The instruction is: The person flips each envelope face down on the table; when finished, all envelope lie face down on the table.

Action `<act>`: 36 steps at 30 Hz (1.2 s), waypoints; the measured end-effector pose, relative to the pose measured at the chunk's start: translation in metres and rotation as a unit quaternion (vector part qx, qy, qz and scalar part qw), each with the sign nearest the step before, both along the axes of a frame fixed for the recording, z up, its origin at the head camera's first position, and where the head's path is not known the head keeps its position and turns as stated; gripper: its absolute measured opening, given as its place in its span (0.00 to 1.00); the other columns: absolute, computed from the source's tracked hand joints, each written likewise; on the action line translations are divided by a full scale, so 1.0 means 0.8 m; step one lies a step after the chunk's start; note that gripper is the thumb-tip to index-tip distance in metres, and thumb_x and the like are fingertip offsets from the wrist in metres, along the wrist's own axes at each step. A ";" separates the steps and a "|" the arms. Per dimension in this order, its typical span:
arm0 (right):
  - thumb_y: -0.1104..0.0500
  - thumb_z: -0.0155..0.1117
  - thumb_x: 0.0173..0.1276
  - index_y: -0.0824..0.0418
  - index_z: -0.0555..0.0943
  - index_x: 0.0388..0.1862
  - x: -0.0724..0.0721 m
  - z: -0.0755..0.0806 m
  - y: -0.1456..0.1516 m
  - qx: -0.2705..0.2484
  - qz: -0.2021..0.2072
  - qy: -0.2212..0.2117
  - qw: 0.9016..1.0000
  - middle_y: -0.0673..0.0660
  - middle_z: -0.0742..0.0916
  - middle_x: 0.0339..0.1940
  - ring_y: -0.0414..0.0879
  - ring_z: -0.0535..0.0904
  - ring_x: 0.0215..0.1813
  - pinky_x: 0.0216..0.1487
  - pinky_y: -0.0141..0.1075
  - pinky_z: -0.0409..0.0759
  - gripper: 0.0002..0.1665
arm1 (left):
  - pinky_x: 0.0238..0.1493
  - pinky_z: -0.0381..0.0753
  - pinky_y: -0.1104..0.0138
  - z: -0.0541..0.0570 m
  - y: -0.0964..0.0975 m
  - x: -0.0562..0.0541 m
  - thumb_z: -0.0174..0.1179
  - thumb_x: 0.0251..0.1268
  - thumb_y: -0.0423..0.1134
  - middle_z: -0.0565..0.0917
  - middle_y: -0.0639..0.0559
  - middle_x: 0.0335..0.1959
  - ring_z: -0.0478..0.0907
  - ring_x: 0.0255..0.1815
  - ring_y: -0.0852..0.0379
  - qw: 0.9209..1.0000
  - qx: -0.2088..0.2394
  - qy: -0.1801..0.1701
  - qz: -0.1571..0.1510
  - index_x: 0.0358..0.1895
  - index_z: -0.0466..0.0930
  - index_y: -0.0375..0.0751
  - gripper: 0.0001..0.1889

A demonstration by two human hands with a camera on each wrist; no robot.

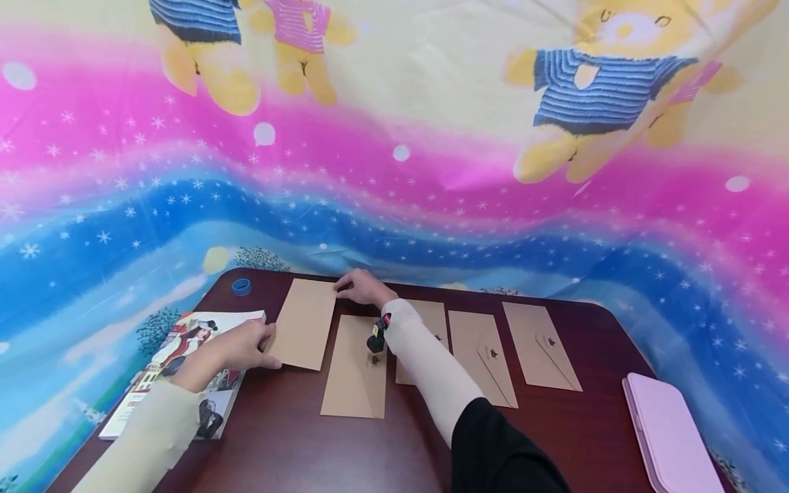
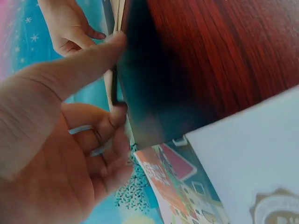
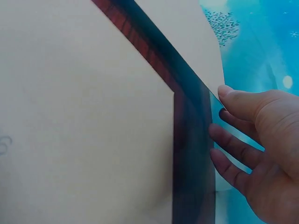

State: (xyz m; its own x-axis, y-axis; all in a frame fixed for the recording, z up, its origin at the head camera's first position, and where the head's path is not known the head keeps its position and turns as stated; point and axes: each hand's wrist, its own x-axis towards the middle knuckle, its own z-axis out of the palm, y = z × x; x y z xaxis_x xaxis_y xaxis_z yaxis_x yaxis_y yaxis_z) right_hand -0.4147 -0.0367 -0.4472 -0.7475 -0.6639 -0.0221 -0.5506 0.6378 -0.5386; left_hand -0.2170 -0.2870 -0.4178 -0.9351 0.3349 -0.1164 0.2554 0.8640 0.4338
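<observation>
Dark tabletop sweeps right under the camera! Left side, an illustrated book; near right, a pink case. Centre to right lie four envelopes (crown emblems on show), and just left of that row, it's the plain-faced envelope between both hands! Left hand pinches its near-left corner; right hand nips the far-right corner, thumb and fingertip! Far left, a little blue ring.
</observation>
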 end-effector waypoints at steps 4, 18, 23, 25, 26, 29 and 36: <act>0.55 0.65 0.76 0.53 0.87 0.61 0.003 -0.007 0.003 0.009 0.003 -0.006 1.000 0.51 0.88 0.62 0.47 0.80 0.68 0.66 0.40 0.80 0.17 | 0.27 0.63 0.65 -0.002 0.004 0.001 0.76 0.56 0.47 0.68 0.54 0.20 0.63 0.22 0.58 0.999 -0.040 -0.008 0.020 0.27 0.71 0.42 0.21; 0.55 0.60 0.79 0.52 0.85 0.64 0.017 -0.009 0.007 0.098 0.018 0.070 0.993 0.51 0.84 0.67 0.46 0.76 0.72 0.75 0.41 0.71 0.18 | 0.30 0.68 0.62 -0.008 0.029 -0.003 0.75 0.57 0.49 0.74 0.56 0.19 0.70 0.23 0.57 0.992 -0.124 -0.008 0.018 0.22 0.75 0.47 0.18; 0.57 0.59 0.79 0.53 0.85 0.63 0.017 -0.014 0.009 0.107 0.035 0.090 0.990 0.54 0.84 0.67 0.47 0.76 0.73 0.74 0.40 0.72 0.18 | 0.35 0.67 0.61 -0.005 0.042 -0.003 0.70 0.60 0.48 0.71 0.55 0.17 0.68 0.22 0.55 0.984 -0.176 -0.036 0.008 0.16 0.72 0.46 0.20; 0.56 0.59 0.79 0.53 0.85 0.63 0.016 -0.017 0.010 0.110 0.039 0.097 0.988 0.54 0.84 0.66 0.47 0.76 0.72 0.74 0.40 0.72 0.18 | 0.39 0.69 0.59 -0.001 0.048 -0.004 0.69 0.59 0.46 0.74 0.53 0.20 0.69 0.27 0.52 0.979 -0.200 -0.049 0.014 0.19 0.74 0.44 0.17; 0.56 0.59 0.79 0.53 0.85 0.63 0.016 -0.018 0.011 0.111 0.041 0.095 0.988 0.53 0.84 0.66 0.47 0.75 0.73 0.74 0.40 0.72 0.18 | 0.42 0.70 0.57 0.000 0.051 -0.004 0.68 0.58 0.45 0.75 0.52 0.21 0.69 0.29 0.50 0.976 -0.212 -0.050 0.016 0.21 0.75 0.43 0.15; 0.54 0.61 0.79 0.54 0.84 0.64 0.015 -0.015 0.014 0.104 0.052 0.079 0.990 0.53 0.84 0.66 0.48 0.75 0.73 0.74 0.40 0.72 0.19 | 0.52 0.73 0.52 0.006 0.059 -0.002 0.66 0.55 0.44 0.78 0.51 0.23 0.71 0.32 0.49 0.970 -0.236 -0.046 0.025 0.23 0.76 0.42 0.12; 0.51 0.64 0.76 0.53 0.87 0.58 0.017 0.026 0.045 0.059 0.020 0.032 0.998 0.52 0.88 0.61 0.47 0.81 0.66 0.68 0.41 0.78 0.17 | 0.57 0.75 0.45 0.012 0.078 0.012 0.70 0.55 0.53 0.87 0.45 0.42 0.79 0.44 0.43 0.980 -0.178 0.087 -0.013 0.46 0.87 0.38 0.23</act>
